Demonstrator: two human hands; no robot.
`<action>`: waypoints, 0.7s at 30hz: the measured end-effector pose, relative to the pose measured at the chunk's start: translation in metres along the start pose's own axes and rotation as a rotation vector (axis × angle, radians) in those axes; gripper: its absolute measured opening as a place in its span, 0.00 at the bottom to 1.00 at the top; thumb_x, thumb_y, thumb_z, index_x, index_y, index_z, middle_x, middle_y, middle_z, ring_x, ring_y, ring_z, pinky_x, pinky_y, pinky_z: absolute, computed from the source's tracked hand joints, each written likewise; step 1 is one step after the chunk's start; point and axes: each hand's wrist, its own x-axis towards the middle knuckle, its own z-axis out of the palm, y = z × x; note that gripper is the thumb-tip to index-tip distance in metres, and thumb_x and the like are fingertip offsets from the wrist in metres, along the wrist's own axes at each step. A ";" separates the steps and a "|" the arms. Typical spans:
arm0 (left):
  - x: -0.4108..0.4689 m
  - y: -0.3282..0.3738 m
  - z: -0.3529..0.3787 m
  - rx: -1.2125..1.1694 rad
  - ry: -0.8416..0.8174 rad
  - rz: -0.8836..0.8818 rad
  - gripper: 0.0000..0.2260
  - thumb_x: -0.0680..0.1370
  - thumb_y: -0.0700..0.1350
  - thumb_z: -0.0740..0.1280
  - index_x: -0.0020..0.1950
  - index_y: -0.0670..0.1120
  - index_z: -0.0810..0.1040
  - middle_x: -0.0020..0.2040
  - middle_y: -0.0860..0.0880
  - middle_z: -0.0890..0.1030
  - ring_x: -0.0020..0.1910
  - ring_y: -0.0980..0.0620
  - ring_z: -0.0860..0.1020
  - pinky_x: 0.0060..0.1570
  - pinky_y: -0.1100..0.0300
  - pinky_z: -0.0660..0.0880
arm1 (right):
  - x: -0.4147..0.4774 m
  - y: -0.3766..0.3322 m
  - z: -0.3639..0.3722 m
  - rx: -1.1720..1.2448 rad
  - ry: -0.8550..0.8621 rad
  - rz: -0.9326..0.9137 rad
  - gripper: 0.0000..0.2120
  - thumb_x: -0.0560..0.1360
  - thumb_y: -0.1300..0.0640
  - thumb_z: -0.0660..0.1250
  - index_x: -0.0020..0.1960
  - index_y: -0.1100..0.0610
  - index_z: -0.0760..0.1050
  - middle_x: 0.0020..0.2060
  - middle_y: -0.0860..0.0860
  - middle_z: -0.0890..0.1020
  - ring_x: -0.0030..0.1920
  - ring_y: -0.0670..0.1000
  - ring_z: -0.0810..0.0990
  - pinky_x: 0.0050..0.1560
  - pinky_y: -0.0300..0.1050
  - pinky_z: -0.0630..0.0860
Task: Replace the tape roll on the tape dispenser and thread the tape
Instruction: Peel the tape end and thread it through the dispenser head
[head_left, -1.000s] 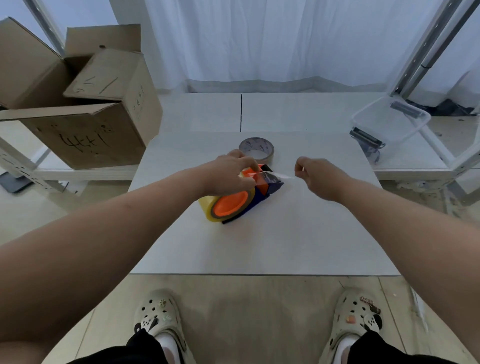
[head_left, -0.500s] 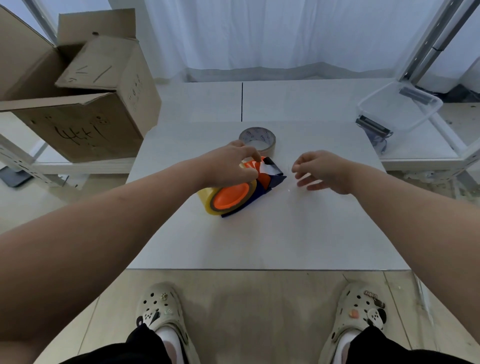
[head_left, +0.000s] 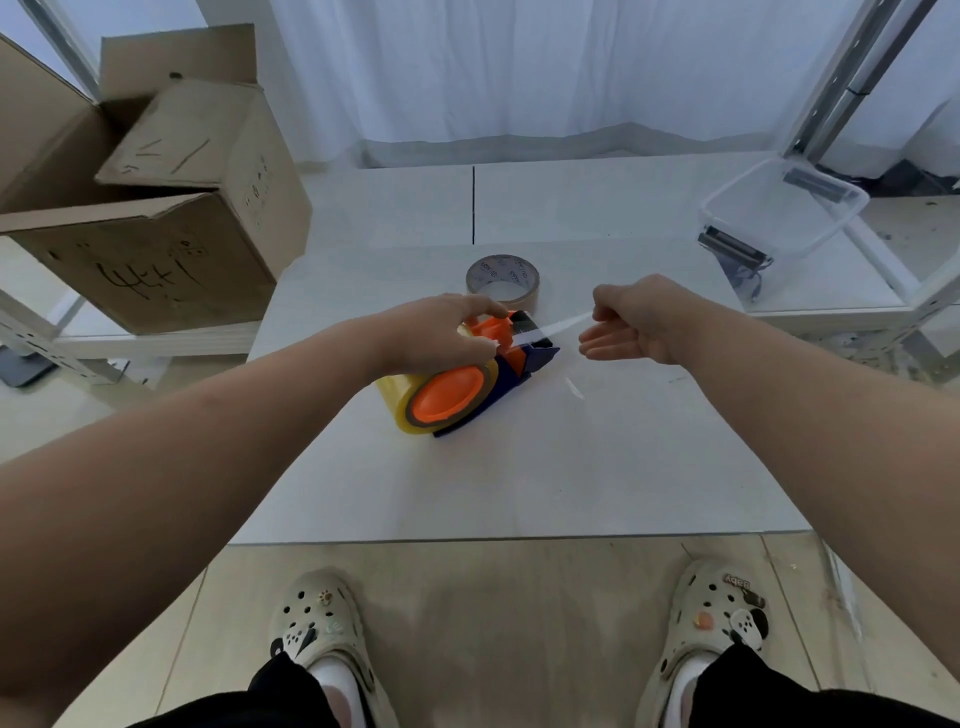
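On the smooth white table, seen from the head camera, the left hand presses down over the top of the tape dispenser, fingers curled around its orange plastic upper part. Under that palm sits the tape roll, a glossy translucent yellow ring mounted on a round orange hub, with the dispenser's dark blue frame running beneath it and ending in an angular nose on the side away from the wrist. From that nose a thin, shiny clear tape strip stretches taut across to the right hand, which pinches the strip's end between thumb and forefinger while the other fingers hang loosely extended below. Just beyond the left hand's knuckles lies the spent core, a flat brown cardboard ring with printed lettering, standing apart from the dispenser. Farther off on the left hand's outer side stands an open corrugated cardboard box; beyond the right hand rests a clear rectangular plastic bin.
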 end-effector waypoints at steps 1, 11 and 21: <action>-0.001 -0.001 0.000 -0.010 -0.004 -0.004 0.23 0.75 0.52 0.63 0.70 0.61 0.63 0.68 0.51 0.69 0.58 0.48 0.71 0.52 0.55 0.73 | 0.000 -0.001 0.000 -0.018 0.004 0.012 0.05 0.73 0.64 0.60 0.41 0.65 0.72 0.40 0.64 0.82 0.36 0.58 0.84 0.38 0.47 0.83; -0.003 0.000 -0.006 -0.157 -0.097 -0.088 0.31 0.74 0.47 0.66 0.72 0.63 0.55 0.64 0.51 0.69 0.54 0.46 0.73 0.47 0.57 0.74 | -0.010 -0.012 0.012 0.118 -0.031 -0.079 0.06 0.75 0.64 0.56 0.45 0.66 0.70 0.45 0.66 0.82 0.40 0.60 0.84 0.41 0.50 0.83; -0.007 -0.014 -0.011 -0.291 -0.135 -0.156 0.34 0.70 0.52 0.72 0.70 0.66 0.57 0.70 0.49 0.59 0.67 0.42 0.64 0.64 0.48 0.69 | -0.044 -0.054 0.047 0.053 -0.251 -0.506 0.09 0.81 0.60 0.52 0.43 0.54 0.67 0.45 0.55 0.84 0.51 0.55 0.81 0.53 0.47 0.76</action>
